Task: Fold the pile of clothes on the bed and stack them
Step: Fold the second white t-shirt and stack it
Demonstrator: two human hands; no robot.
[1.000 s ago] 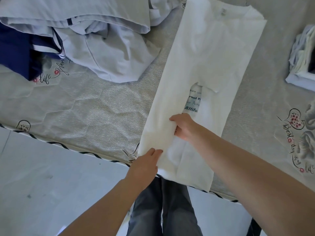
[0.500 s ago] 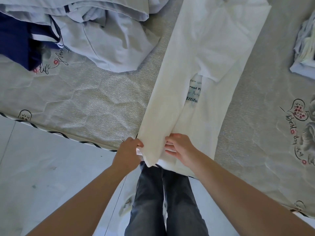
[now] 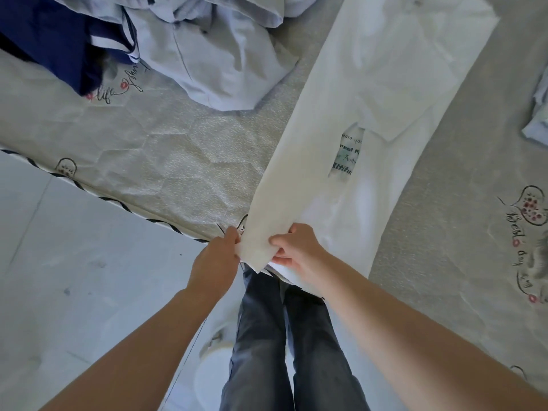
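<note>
A white T-shirt [image 3: 376,93] lies on the bed, folded lengthwise into a long strip that runs from the near edge to the far right. A patch of green and black print shows between its folded sides. My left hand [image 3: 216,259] pinches the left bottom corner of the strip at the mattress edge. My right hand [image 3: 296,250] grips the bottom hem beside it, thumb on top. An unfolded pile of pale lilac clothes [image 3: 213,54] and a navy garment [image 3: 53,37] lies at the far left.
The grey quilted mattress [image 3: 154,149] has a striped piped edge along the near side. A small stack of folded clothes [image 3: 538,114] peeks in at the right edge. Below are a pale tiled floor [image 3: 74,277] and my legs in dark jeans.
Both hands slid down the shirt to its bottom hem at the mattress edge and closed on it. The left side of the shirt now lies folded over the middle.
</note>
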